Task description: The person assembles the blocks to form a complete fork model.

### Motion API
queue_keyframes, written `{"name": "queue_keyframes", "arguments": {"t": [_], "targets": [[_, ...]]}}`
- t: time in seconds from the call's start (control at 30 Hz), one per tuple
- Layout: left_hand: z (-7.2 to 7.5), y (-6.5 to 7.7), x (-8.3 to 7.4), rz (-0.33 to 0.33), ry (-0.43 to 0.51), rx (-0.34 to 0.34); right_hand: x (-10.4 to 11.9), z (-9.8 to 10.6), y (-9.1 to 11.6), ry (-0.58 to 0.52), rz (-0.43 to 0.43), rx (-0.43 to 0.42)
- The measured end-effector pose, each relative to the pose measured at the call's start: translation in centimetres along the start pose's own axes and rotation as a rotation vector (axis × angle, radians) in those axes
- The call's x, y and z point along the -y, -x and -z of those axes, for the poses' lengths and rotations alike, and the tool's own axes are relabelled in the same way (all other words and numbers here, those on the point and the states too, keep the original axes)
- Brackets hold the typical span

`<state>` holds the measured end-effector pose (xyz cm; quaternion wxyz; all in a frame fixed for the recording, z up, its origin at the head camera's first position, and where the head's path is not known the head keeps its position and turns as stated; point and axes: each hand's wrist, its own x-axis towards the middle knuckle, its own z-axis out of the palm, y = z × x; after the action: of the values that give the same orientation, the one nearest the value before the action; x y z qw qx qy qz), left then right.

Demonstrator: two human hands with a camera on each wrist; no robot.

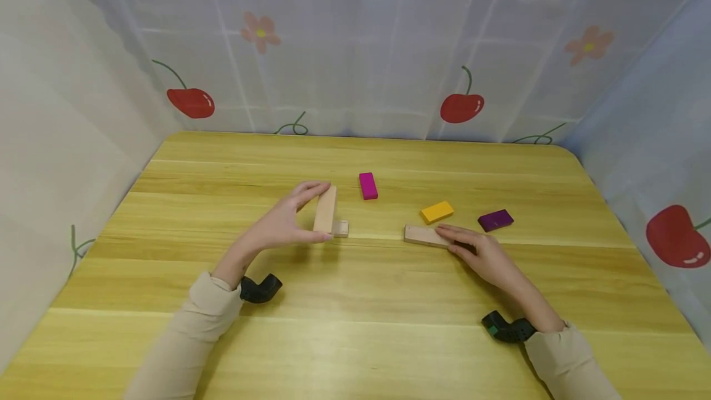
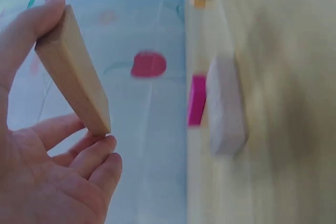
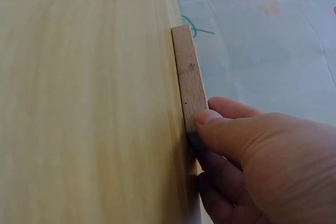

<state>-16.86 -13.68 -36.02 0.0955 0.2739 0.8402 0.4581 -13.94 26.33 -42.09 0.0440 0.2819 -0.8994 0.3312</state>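
My left hand (image 1: 280,221) holds a plain wooden block (image 1: 326,210) by its two ends, thumb at one and fingertips at the other. In the left wrist view this block (image 2: 79,72) stands tilted over the table. Partly hidden behind it in the head view, a second wooden block (image 1: 341,228) lies on the table. With thumb and fingers, my right hand (image 1: 483,255) pinches the right end of a third wooden block (image 1: 423,235), which lies flat. Its grain and small dark marks show in the right wrist view, where the fingers cover the near end of the block (image 3: 190,77).
A magenta block (image 1: 368,186) lies farther back, between the hands. Just behind the right hand's block is a yellow block (image 1: 437,212), with a dark purple block (image 1: 496,220) to its right. A printed curtain (image 1: 355,48) hangs along the table's (image 1: 355,338) back edge.
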Motion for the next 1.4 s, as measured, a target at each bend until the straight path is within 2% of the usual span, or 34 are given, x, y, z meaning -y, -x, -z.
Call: {"name": "queue_keyframes", "arguments": {"t": [0.17,0.3,0.43,0.6,0.83,1.13,1.4], "targets": [[-3.7,-0.8,-1.0,-0.046,0.072,0.084,0.0,0.1,0.0,-0.001,-0.001,0.004],[-6.1,-1.0,-1.4,-0.065,0.007,0.127,-0.1,0.1,-0.1,-0.003,-0.006,0.011],[-7.6,-1.0,-1.4,-0.055,-0.046,0.160,-0.2,0.1,0.0,-0.002,-0.006,0.010],[-8.6,-1.3,-0.9,-0.032,-0.061,0.181,-0.2,0.1,-0.1,0.001,-0.001,0.007],[-9.5,-1.6,-0.5,-0.026,-0.114,0.156,-0.3,0.0,0.0,0.006,-0.001,0.003],[-10.7,-1.2,-0.3,0.026,-0.136,0.127,-0.2,0.0,0.0,-0.002,-0.012,0.013],[-11.8,-1.1,-0.1,0.002,-0.229,0.077,-0.3,0.1,0.0,-0.001,-0.010,0.002]]}}
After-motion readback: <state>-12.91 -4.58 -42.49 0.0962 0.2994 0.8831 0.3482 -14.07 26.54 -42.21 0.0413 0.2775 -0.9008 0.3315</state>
